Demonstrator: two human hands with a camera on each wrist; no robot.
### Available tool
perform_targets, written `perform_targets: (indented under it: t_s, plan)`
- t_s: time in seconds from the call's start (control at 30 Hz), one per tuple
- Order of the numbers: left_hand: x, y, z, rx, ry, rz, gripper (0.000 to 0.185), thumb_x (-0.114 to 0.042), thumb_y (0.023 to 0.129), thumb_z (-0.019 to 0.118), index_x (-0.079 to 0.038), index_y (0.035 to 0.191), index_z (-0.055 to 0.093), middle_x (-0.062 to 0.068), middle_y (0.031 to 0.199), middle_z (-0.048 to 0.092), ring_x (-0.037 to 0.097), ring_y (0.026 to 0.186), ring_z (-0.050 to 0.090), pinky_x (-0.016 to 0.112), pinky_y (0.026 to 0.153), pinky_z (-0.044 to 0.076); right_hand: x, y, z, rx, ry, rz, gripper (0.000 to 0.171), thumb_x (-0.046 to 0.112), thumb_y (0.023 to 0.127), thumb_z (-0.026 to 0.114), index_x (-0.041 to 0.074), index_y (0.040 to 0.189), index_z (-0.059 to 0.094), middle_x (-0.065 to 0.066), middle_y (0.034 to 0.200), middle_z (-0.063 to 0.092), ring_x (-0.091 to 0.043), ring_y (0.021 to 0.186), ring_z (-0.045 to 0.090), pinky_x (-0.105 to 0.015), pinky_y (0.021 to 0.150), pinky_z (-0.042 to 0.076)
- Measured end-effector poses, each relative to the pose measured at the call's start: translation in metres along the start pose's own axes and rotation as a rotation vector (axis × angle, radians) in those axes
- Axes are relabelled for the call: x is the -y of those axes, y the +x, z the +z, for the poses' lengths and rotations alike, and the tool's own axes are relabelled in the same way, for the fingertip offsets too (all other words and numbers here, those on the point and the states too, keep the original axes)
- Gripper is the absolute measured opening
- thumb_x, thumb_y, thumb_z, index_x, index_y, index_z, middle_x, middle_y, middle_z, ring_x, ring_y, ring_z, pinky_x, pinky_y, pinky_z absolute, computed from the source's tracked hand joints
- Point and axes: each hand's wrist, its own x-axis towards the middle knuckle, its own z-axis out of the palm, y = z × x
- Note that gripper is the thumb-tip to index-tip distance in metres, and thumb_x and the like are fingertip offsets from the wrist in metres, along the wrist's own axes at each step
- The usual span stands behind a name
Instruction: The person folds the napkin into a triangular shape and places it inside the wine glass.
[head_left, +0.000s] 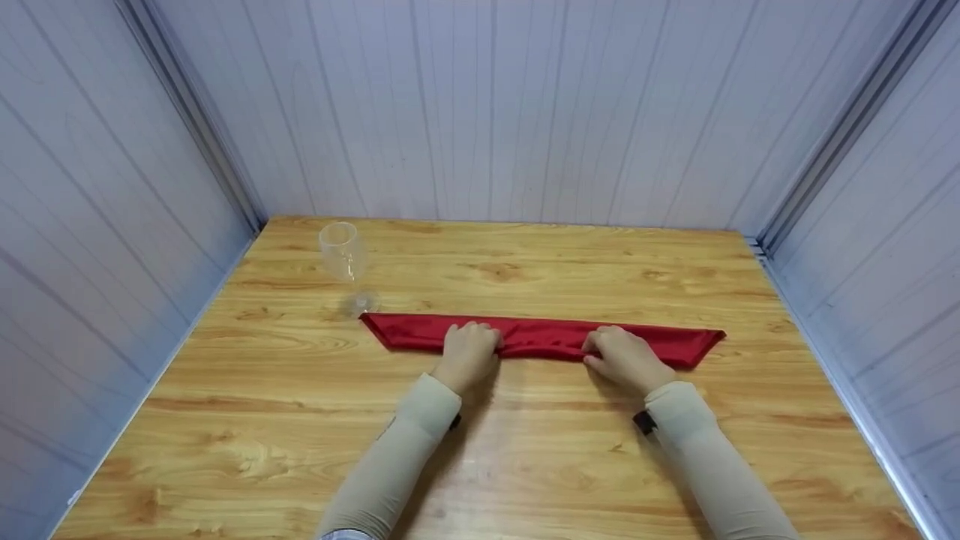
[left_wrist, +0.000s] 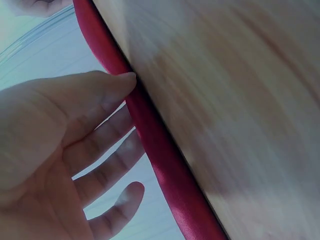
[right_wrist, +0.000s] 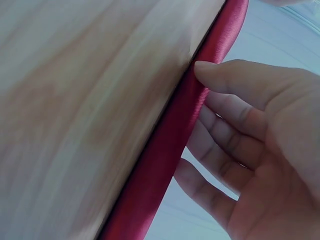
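Note:
A red satin cloth napkin [head_left: 541,339], folded into a long strip with slanted ends, lies across the middle of the table. Left of its centre, my left hand [head_left: 471,355] pinches the near edge. In the left wrist view the thumb [left_wrist: 117,86] presses on the rounded red fold, with fingers behind it. My right hand [head_left: 628,363] holds the same edge right of centre. The right wrist view shows its thumb [right_wrist: 220,74] on the fold and the other fingers partly hidden behind the cloth.
A clear stemmed glass [head_left: 343,253] stands upright at the back left, its foot close to the napkin's left tip. The wooden table [head_left: 525,465] is bounded by pale panel walls [head_left: 480,112] at the back and both sides.

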Motion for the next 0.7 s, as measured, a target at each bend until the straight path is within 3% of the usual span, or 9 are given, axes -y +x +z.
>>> perform_targets:
  t_s: [0.27,0.43,0.7]
  plan:
    - [-0.0003,-0.0039,-0.0024,0.036,-0.023,-0.009,0.013,-0.016,0.093,0.069,-0.02,0.101,0.079,0.001,0.099,0.072,0.025,0.095,0.066,0.048,0.081,0.05,-0.0009,0.0012,-0.0009,0.007,0.001,-0.023,0.009,0.012,0.094,0.069,0.008,0.099,0.075,-0.006,0.098,0.069,-0.028,0.098,0.063,-0.047,0.085,0.052]
    - [-0.0013,-0.0039,-0.0022,0.061,0.002,-0.008,0.011,-0.017,0.095,0.067,-0.018,0.099,0.076,0.002,0.098,0.07,0.026,0.095,0.065,0.047,0.08,0.05,-0.0011,0.0012,-0.0015,0.051,0.022,0.014,0.011,0.015,0.096,0.067,0.01,0.102,0.074,-0.004,0.1,0.07,-0.024,0.097,0.064,-0.046,0.086,0.052]
    - [-0.0009,0.0001,-0.0007,0.118,-0.024,-0.034,0.013,-0.011,0.096,0.062,-0.016,0.106,0.069,0.003,0.106,0.07,0.026,0.103,0.061,0.05,0.09,0.042,-0.0027,0.003,-0.0027,0.09,0.032,0.02,0.014,0.015,0.1,0.06,0.009,0.104,0.072,-0.004,0.1,0.07,-0.023,0.093,0.066,-0.047,0.083,0.052]
